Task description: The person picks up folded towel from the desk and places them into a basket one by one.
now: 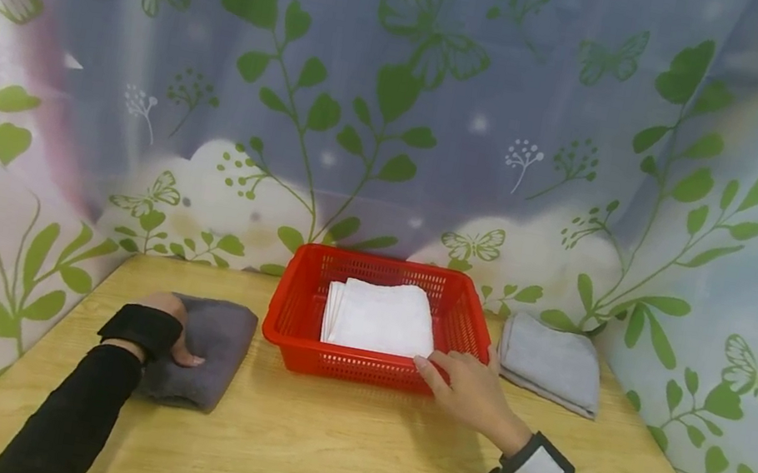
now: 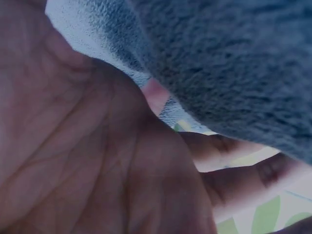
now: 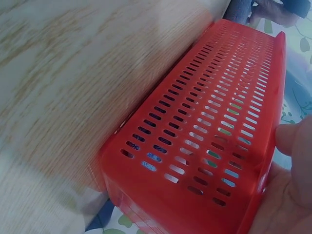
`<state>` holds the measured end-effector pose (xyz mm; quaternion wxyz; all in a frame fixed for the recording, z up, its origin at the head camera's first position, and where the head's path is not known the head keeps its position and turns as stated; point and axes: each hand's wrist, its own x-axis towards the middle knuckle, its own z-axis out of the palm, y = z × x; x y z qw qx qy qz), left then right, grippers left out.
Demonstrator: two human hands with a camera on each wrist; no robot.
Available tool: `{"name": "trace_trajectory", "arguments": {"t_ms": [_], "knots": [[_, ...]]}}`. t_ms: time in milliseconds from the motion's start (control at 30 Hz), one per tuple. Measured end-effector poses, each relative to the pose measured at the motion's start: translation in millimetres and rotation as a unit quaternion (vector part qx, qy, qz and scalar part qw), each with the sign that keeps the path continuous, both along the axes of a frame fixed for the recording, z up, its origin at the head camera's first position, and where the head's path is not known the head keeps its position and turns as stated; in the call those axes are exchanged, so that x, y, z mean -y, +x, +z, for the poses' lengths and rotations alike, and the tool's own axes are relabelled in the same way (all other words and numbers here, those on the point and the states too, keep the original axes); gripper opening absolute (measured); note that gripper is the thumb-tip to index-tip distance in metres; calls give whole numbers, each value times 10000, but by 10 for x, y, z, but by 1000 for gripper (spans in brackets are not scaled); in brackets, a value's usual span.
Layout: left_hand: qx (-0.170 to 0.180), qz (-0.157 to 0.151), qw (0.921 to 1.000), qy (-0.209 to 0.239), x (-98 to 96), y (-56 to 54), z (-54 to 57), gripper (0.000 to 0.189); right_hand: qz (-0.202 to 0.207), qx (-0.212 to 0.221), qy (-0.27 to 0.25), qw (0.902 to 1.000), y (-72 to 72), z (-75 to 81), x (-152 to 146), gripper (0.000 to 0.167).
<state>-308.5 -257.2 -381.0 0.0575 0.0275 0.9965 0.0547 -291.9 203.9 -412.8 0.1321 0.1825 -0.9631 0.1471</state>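
Observation:
At the left of the table, my left hand (image 1: 176, 319) grips the left edge of a folded dark grey towel (image 1: 217, 352), thumb lying on top. In the left wrist view the plush towel (image 2: 234, 63) hangs over the palm, with fingers (image 2: 234, 187) reaching along its underside. My right hand (image 1: 473, 393) holds the front right corner of a red plastic basket (image 1: 349, 365), its thumb over the front rim. Inside the basket lies a folded white towel (image 1: 383, 318). From the right wrist, the basket's slotted front wall (image 3: 195, 126) shows with the thumb (image 3: 287, 139) at its rim.
A folded light grey towel (image 1: 550, 364) lies right of the basket, close to the back curtain. The wooden table (image 1: 324, 464) is bordered on the back and sides by a leaf-and-butterfly patterned curtain (image 1: 343, 95).

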Motion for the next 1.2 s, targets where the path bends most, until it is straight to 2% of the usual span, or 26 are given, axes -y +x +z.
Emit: {"name": "trace_trajectory", "arguments": {"t_ms": [133,233,333,433,733,867,933,1067,1200], "knots": [[-314,-270,9989,229,-77,34,4,62,34,-18,-28,10000,-24,56,-23,41],[-473,-325,9979,288,-125,46,17,61,48,-17,-83,10000,-37,104,-27,39],[-399,-236,9988,149,-166,51,34,63,89,3,-106,9999,-43,132,-32,36],[-301,-228,9993,76,-205,73,36,74,92,65,-120,9999,-42,135,-36,36],[294,-275,9992,9,-340,169,-4,92,126,191,-71,9997,-48,138,-21,42],[928,-13,9956,-149,-417,150,-44,105,171,263,-90,9995,-45,143,-17,42],[1175,143,9927,-245,-439,135,-65,117,177,301,-89,9993,-46,133,-18,41],[1407,252,9892,-314,-448,131,-117,134,166,392,-88,9991,-45,94,-22,40],[1591,217,9863,-378,-460,160,-163,134,162,421,-84,9989,-31,49,-28,36]]}}
